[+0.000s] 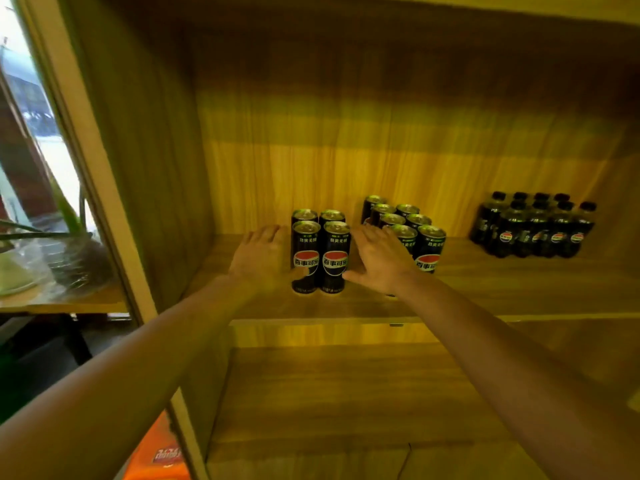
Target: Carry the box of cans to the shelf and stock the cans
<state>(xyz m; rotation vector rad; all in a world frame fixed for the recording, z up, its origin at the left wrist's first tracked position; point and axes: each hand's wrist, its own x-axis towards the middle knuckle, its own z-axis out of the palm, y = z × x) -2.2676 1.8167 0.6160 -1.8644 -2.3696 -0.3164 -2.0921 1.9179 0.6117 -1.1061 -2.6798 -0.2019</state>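
Note:
Several tall black cans stand on the wooden shelf point(485, 289). A small block of them point(320, 251) stands at the left, two wide and two deep. My left hand point(259, 258) lies flat against its left side, fingers apart. My right hand point(377, 258) presses on its right side, also with spread fingers, and neither hand grips a can. A larger group of cans point(408, 226) stands right behind my right hand, partly hidden by it. No box of cans is in view.
A pack of small dark bottles point(533, 226) stands at the shelf's right. A lower shelf board point(329, 393) lies below. The cabinet's left wall point(149, 168) is close to my left hand. A plant point(69, 237) and an orange package point(159, 452) are outside, left.

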